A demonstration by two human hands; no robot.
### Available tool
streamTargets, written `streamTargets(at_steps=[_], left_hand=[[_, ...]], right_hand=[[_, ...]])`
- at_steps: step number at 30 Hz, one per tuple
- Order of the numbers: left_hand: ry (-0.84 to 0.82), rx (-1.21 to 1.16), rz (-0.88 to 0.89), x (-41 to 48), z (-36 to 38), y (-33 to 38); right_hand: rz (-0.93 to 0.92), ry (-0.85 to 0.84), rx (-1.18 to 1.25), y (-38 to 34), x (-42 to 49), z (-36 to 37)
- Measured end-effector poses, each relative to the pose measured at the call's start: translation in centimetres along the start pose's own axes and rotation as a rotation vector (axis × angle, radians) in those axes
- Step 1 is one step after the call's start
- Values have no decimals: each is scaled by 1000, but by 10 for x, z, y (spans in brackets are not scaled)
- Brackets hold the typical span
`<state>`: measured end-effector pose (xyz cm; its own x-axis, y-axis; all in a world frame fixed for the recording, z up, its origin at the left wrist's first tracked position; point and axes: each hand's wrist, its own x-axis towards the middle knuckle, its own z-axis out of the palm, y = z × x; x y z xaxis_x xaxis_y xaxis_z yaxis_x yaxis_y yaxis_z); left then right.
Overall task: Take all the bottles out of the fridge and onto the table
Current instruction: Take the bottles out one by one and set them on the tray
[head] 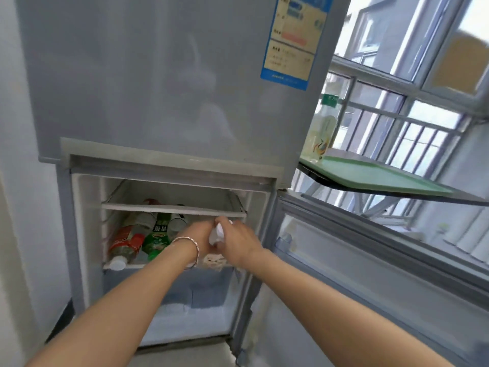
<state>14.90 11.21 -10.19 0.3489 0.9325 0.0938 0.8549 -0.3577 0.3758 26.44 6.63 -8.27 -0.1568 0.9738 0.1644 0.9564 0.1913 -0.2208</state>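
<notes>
The lower fridge compartment (87, 234) stands open. On its shelf lie a red-labelled bottle (124, 243) with a white cap, a green bottle (158, 237) and a grey bottle (177, 223), all on their sides. Behind the upper shelf rail a red-topped bottle (151, 202) shows partly. Both my hands reach into the right side of the shelf. My left hand (199, 238), with a bracelet on the wrist, and my right hand (238, 241) both close around a white bottle (218, 231), mostly hidden between them. One clear bottle (321, 131) stands on the table at right.
The fridge door (370, 274) hangs open to the right. A table (397, 193) with a green tray (383, 173) juts out beside the fridge, in front of a barred window (410, 115). A white wall (16, 181) closes the left side.
</notes>
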Motion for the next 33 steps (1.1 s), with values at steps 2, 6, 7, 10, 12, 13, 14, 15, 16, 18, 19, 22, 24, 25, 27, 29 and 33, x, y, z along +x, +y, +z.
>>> streamTargets(at_steps=[2,6,7,10,12,13,14,15,16,18,19,22,24,25,27,29,33], left_hand=[[-14,-16,34,-11,-13,17],[34,-146,-11,-29,-49,46],[57,-149,3,-33,-61,56],[145,-189,56,-45,-100,86],[205,-230,89,-52,-122,108],[233,-239,106,-53,-132,117],[260,-249,124,-52,-139,127],[292,-272,145,-53,-146,136],[330,-326,175,-52,-153,145],[386,-571,228,-49,-166,164],[388,-719,240,-46,-171,173],[332,-872,300,-28,-177,205],[303,-809,378,-17,-176,226],[284,-789,404,-10,-174,238],[241,-758,423,3,-165,257],[174,-730,405,19,-152,272],[66,-778,328,63,-120,294]], right_hand=[[86,8,106,-2,-15,-24],[295,-51,233,-3,-40,-64],[337,-85,268,-3,-47,-69],[390,-73,478,-5,-60,-78],[401,76,613,-9,-68,-89],[397,166,634,-11,-70,-97],[389,250,644,-9,-72,-107],[376,313,643,-9,-73,-118],[366,364,642,-6,-73,-132],[361,470,644,5,-74,-161],[364,525,665,11,-75,-176],[331,679,675,38,-73,-220],[314,766,605,57,-67,-244],[316,790,573,70,-62,-252],[335,784,527,97,-51,-262],[359,745,472,122,-41,-264],[456,633,399,170,-7,-254]])
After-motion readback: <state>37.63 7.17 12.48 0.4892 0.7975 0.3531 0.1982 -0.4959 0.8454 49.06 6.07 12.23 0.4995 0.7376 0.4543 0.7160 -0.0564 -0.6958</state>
